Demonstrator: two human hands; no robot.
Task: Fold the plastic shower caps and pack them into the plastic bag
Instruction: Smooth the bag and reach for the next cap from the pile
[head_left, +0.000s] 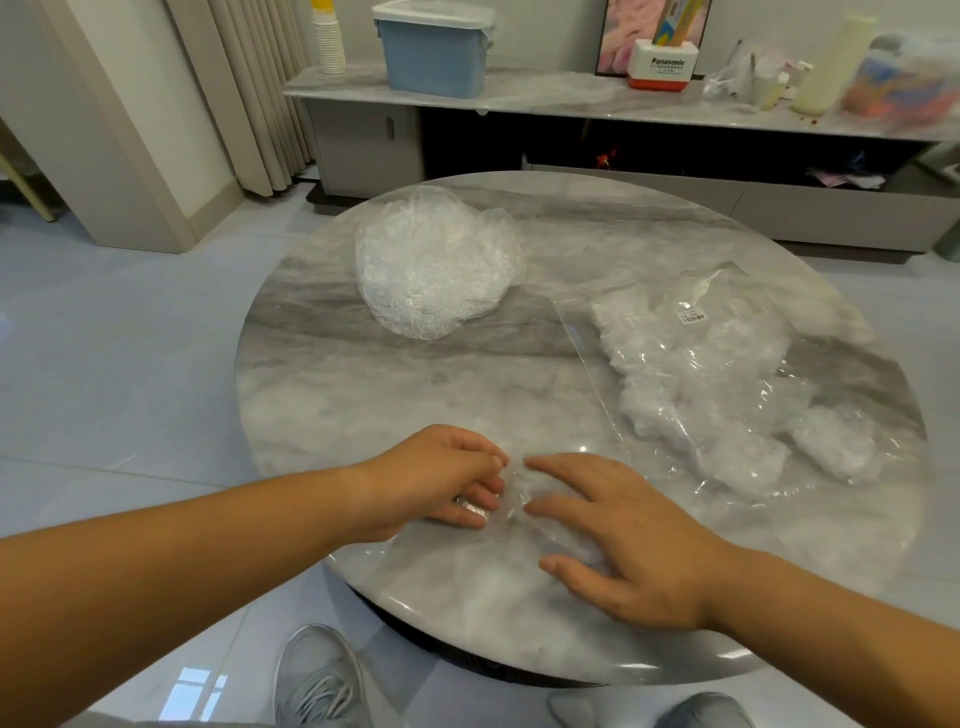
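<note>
One clear shower cap (511, 512) is being worked at the near edge of the table (363, 395), between the two hands. It is pressed against the marble and appears partly folded; the number of folds cannot be told, since the film is nearly invisible.

The left hand (441, 478) is curled, and the cap's left edge is pinched in its fingertips. The right hand (623, 535) is laid flat with its fingers spread and pressed on the cap's right part; nothing is grasped by it.

To the right, the plastic bag (717, 374) is laid flat on the table, and several white folded bundles (737, 452) are seen inside it. At the far left, a loose heap of unfolded caps (436, 265) is piled, well apart from the hands.

Judged: the task is well under way but not near its end. Several caps are packed. The cap in hand is yet to be finished and bagged, and the heap is yet to be folded.
</note>
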